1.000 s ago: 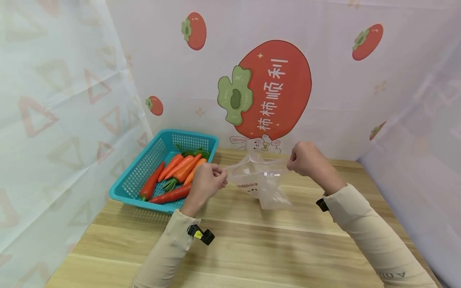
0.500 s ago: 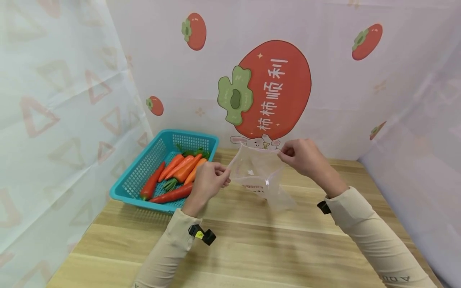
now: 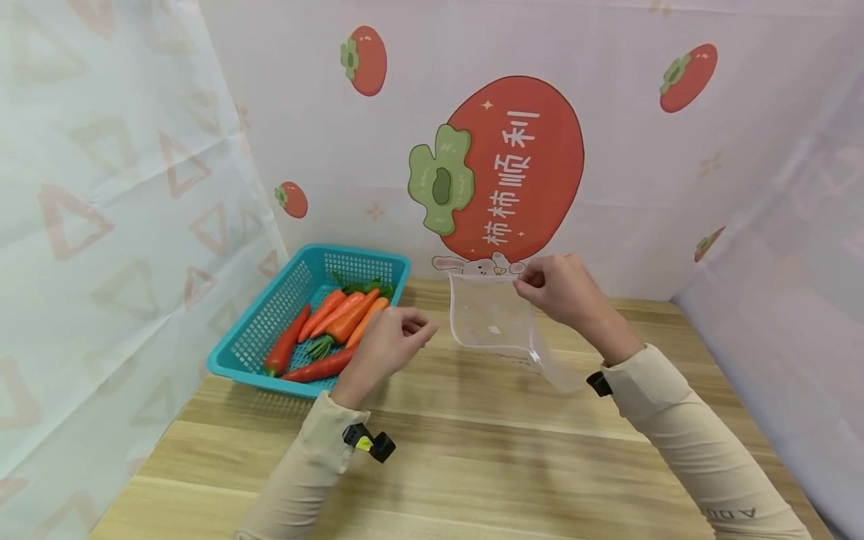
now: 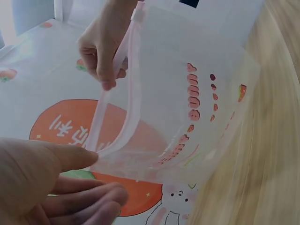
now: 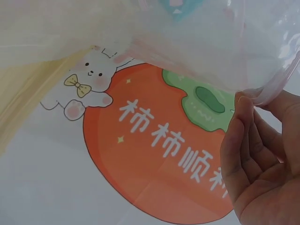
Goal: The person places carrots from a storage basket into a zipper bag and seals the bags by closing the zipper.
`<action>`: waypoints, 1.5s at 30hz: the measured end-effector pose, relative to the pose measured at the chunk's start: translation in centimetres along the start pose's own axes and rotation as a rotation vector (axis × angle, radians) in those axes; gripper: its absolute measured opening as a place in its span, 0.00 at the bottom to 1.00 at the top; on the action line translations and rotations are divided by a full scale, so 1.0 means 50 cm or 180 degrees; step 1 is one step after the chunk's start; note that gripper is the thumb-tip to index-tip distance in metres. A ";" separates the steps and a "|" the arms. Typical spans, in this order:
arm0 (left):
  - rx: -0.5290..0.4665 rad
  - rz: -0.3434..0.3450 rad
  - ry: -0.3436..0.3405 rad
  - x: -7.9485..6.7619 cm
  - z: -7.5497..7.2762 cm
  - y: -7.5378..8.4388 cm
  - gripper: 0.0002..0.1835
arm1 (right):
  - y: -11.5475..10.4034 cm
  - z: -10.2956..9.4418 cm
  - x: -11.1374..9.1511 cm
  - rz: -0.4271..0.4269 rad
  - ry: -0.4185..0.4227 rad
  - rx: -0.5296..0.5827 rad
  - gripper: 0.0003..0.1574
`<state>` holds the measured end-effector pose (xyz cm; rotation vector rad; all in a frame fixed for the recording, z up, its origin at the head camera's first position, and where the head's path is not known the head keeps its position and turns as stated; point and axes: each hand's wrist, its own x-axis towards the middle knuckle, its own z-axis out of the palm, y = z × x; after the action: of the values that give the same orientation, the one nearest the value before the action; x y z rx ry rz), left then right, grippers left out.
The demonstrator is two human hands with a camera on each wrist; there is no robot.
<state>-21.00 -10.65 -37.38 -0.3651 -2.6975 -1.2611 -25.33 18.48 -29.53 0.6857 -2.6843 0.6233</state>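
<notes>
My right hand (image 3: 563,292) pinches the back rim of a clear slider zip bag (image 3: 496,315) between thumb and fingertips. The bag's mouth gapes, and its body hangs down and trails to the right. In the left wrist view, the bag (image 4: 164,56) shows a pale pink zip edge, a slider (image 4: 137,12) at one end and red printed letters. My left hand (image 3: 388,341) is left of the bag with a gap between, fingers loosely bent and holding nothing. The right wrist view shows the bag's edge between my right hand's (image 5: 265,159) thumb and fingers.
A blue plastic basket (image 3: 270,385) stands at the left on the wooden table (image 3: 472,465). In it lie several orange carrots (image 3: 351,319) and long red chili peppers (image 3: 286,343), with green leaves at the back. A printed backdrop (image 3: 628,180) rises behind the table.
My left hand has let go of the bag's near edge. The right hand has shifted slightly left and up, and the bag's mouth has spread wider while its lower end swung right.
</notes>
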 end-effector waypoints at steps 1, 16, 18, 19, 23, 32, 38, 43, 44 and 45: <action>0.0047 -0.0008 -0.0063 -0.001 -0.005 -0.001 0.11 | 0.002 0.000 0.000 0.0011 0.0002 0.0004 0.09; 0.0613 0.0190 -0.0338 -0.004 -0.096 -0.055 0.11 | 0.003 -0.002 -0.001 0.0026 -0.0025 0.0031 0.09; 0.0693 0.0234 -0.0336 0.000 -0.106 -0.069 0.09 | 0.003 -0.002 -0.001 0.0014 -0.0017 0.0036 0.09; 0.0741 0.0258 -0.0333 0.001 -0.111 -0.077 0.07 | 0.003 -0.002 -0.002 0.0009 -0.0013 0.0031 0.09; 0.0989 0.0222 -0.0405 0.006 -0.125 -0.107 0.04 | 0.004 -0.002 -0.001 -0.0003 -0.0003 0.0018 0.08; 0.1404 0.0167 -0.0737 0.000 -0.148 -0.185 0.18 | -0.004 -0.002 0.000 0.0021 -0.0126 0.0024 0.08; 0.1572 0.0124 -0.0865 -0.021 -0.175 -0.233 0.25 | -0.008 -0.001 -0.001 0.0028 -0.0181 0.0048 0.09; 0.1555 -0.0104 -0.1049 -0.032 -0.198 -0.255 0.26 | -0.008 -0.003 0.000 0.0012 -0.0143 0.0048 0.09; 0.1526 -0.0163 -0.1086 -0.033 -0.202 -0.259 0.27 | -0.008 -0.003 0.000 0.0006 -0.0139 0.0046 0.09; 0.1520 -0.0230 -0.1125 -0.034 -0.206 -0.262 0.27 | -0.009 -0.004 0.000 -0.0003 -0.0138 0.0050 0.09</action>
<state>-22.72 -26.95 -40.82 -0.4635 -3.2094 -0.5647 -25.06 18.23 -29.22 0.7126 -2.7214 0.6372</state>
